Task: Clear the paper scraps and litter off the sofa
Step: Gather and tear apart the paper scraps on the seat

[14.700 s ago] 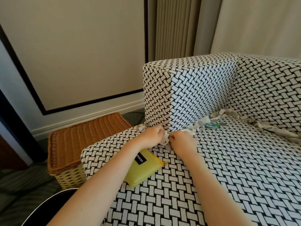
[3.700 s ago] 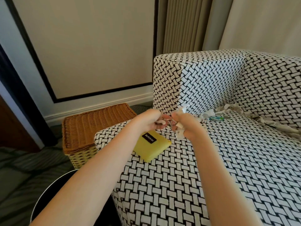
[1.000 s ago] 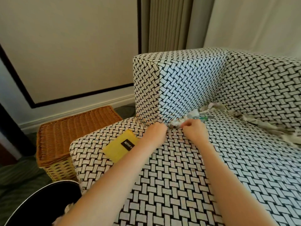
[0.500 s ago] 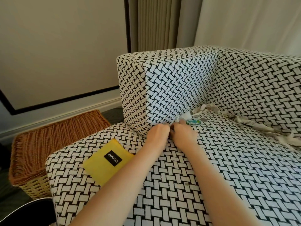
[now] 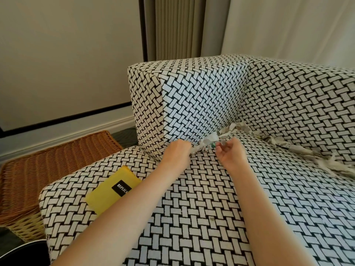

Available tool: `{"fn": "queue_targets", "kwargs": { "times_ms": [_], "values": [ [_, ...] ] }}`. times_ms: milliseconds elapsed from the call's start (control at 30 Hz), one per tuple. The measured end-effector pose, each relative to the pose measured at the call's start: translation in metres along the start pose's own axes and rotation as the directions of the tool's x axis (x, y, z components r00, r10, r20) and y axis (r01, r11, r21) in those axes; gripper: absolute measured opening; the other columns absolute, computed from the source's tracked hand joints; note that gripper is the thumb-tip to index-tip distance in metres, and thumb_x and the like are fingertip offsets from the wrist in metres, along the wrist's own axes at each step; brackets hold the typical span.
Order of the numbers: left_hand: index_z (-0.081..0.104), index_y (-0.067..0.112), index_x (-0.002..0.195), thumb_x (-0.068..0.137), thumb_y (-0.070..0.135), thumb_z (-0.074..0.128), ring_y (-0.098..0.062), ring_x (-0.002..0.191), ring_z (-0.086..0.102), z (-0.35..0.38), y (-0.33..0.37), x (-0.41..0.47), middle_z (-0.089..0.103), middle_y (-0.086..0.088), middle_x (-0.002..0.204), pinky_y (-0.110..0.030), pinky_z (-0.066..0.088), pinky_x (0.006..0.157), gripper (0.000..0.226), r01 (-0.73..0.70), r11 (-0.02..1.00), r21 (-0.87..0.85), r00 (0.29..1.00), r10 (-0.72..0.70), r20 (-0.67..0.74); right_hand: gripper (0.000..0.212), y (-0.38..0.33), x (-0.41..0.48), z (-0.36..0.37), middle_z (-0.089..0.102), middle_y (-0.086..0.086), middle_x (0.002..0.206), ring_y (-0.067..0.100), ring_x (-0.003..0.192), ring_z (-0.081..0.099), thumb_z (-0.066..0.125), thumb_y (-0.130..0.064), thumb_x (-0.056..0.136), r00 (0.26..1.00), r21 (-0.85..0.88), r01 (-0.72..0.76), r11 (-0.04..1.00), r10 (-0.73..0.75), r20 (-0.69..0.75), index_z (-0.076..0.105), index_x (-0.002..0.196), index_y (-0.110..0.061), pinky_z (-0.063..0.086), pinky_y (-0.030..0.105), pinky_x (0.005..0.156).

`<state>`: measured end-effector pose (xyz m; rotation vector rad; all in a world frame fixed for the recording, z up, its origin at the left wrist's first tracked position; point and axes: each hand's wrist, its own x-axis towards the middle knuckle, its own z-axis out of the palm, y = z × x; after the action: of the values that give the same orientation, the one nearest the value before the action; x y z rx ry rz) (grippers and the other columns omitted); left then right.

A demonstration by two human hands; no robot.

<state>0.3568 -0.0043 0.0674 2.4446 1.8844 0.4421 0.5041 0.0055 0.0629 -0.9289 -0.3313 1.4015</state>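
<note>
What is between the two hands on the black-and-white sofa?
Torn whitish paper scraps and a green litter piece lie between the left hand and right hand, along the armrest crease, in the head view.

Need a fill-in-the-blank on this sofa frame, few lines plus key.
The pouch on the sofa is ___ in colour.
The wicker basket beside the sofa stands on the ___.
The left hand and right hand work at the paper scraps beside the sofa's ___.
The sofa fabric is black and ___.
Missing: yellow; floor; armrest; white.
</note>
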Motion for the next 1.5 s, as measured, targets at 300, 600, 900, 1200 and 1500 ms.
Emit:
{"fn": "queue_targets", "kwargs": {
  "times_ms": [300,600,900,1200,1500],
  "values": [
    [0.057,0.009,0.113,0.088,0.011,0.051,-0.021,0.086,0.059,-0.01,0.006,0.0,0.062,-0.008,0.097,-0.029,0.05,0.071,0.026,-0.116,0.986,-0.122,0.993,0.115,-0.014,0.02,0.0,0.017,0.018,0.051,-0.002,0.067,0.007,0.048,0.035,0.05,-0.017,0.09,0.962,-0.804,0.183,0.566,-0.272,0.028,0.065,0.099,-0.008,0.03,0.018,0.043],
    [0.051,0.006,0.115,0.094,0.0,0.04,-0.03,0.093,0.061,0.026,0.022,0.026,0.063,-0.016,0.105,-0.033,0.045,0.072,0.024,-0.012,0.977,-0.214,1.0,0.01,-0.011,0.023,0.012,0.041,0.024,0.066,0.009,0.101,0.024,0.09,0.061,0.049,-0.025,0.092,0.928,-0.94,0.176,-0.292,-0.27,0.258,0.062,0.106,-0.012,0.047,0.031,0.072],
    [0.061,0.01,0.109,0.092,0.008,0.049,-0.026,0.099,0.061,0.033,0.012,0.031,0.066,-0.009,0.106,-0.04,0.05,0.086,0.021,-0.004,0.963,-0.269,0.998,-0.012,-0.06,0.024,0.018,0.036,0.023,0.066,0.008,0.105,0.023,0.095,0.059,0.047,-0.018,0.092,0.91,-0.938,0.177,-0.298,-0.314,0.271,0.063,0.11,-0.016,0.04,0.027,0.068],
    [0.062,0.016,0.102,0.091,0.01,0.055,-0.013,0.096,0.06,0.019,0.036,0.024,0.066,0.0,0.104,-0.022,0.047,0.08,0.015,-0.077,0.815,-0.574,0.991,-0.002,-0.136,0.015,-0.009,0.033,0.004,0.049,-0.001,0.065,0.004,0.034,0.029,0.046,-0.022,0.094,0.995,-0.502,-0.053,0.863,0.091,0.05,0.053,0.087,-0.011,0.022,0.015,0.026],
    [0.051,0.009,0.108,0.097,0.012,0.031,-0.009,0.056,0.035,0.017,0.071,0.042,0.041,0.004,0.071,-0.02,0.029,0.049,0.023,0.362,0.422,-0.831,0.919,-0.314,0.241,0.032,-0.036,0.041,-0.014,0.037,-0.006,0.046,0.006,0.033,0.027,0.043,-0.026,0.094,0.989,-0.349,0.047,0.936,-0.093,-0.116,0.041,0.063,-0.017,0.02,0.016,0.03]
  ]
}}
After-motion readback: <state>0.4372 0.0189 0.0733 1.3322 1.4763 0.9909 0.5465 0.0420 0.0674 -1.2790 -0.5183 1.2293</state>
